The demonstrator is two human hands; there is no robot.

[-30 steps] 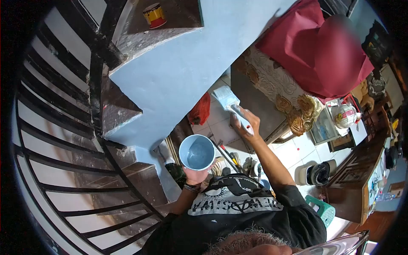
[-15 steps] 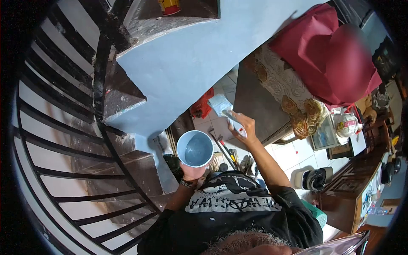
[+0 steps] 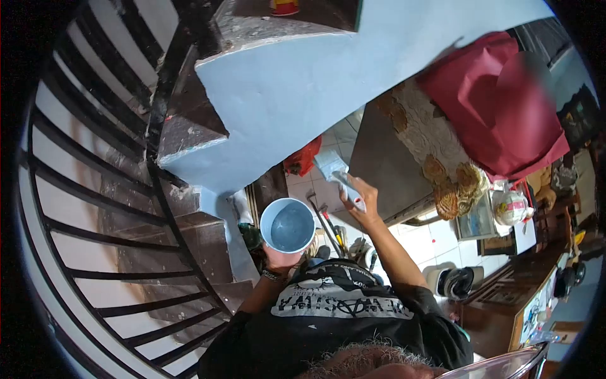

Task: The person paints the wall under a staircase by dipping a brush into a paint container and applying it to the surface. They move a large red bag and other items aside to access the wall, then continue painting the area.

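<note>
A round light-blue container (image 3: 288,225) with paint in the bottom rests in my left hand (image 3: 281,258), which supports it from below near the centre of the view. My right hand (image 3: 364,203) grips a wide paintbrush (image 3: 346,188) by its pale handle. The bristles, coated light blue, point up and to the left, above and to the right of the container, not touching it. Beyond both hands rises the light-blue wall (image 3: 271,101) beside the stairs.
Black railing (image 3: 113,249) and dark steps (image 3: 189,126) fill the left. A red and yellow can (image 3: 285,7) stands on an upper step. At right are a table with a lace cloth (image 3: 435,136), a red cover (image 3: 492,107) and a wooden cabinet (image 3: 505,303). Tools (image 3: 328,224) lie below.
The view has shifted, so stairs and wall sit further right. Both hands still hold the container and the brush, and the brush remains raised beside the container.
</note>
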